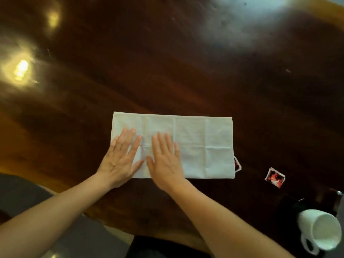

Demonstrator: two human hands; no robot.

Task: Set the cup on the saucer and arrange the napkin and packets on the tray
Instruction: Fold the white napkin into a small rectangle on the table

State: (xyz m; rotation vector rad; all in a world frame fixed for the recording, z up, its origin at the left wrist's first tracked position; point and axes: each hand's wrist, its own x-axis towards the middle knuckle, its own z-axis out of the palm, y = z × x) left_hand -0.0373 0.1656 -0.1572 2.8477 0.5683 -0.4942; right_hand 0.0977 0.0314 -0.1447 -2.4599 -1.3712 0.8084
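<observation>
Both forearms come up from the six o'clock edge of the view, and the left hand (119, 161) and right hand (164, 161) lie flat, palms down and fingers spread, on the left half of the napkin (195, 146); neither has any grip on it, both being released and merely pressing the cloth. That white napkin rests on the dark wooden bench (167, 62) near the centre of the view, folded into a long rectangle with crease lines showing across it. At about three o'clock from the hands, one red-and-white packet (237, 164) pokes out from under the napkin's right edge, touching it, and a second packet (275, 177) lies on the bench further towards four o'clock, apart from the cloth. At roughly five o'clock, near the corner of the view, the white cup (319, 232) lies on its side with its mouth towards the camera, resting on something dark that I cannot make out. No saucer and no tray can be identified with certainty. As I judge it, the task is at an early stage: the napkin is partly folded and being smoothed, while the cup is not yet upright on a saucer, and neither packet nor the napkin has been arranged on a tray.
</observation>
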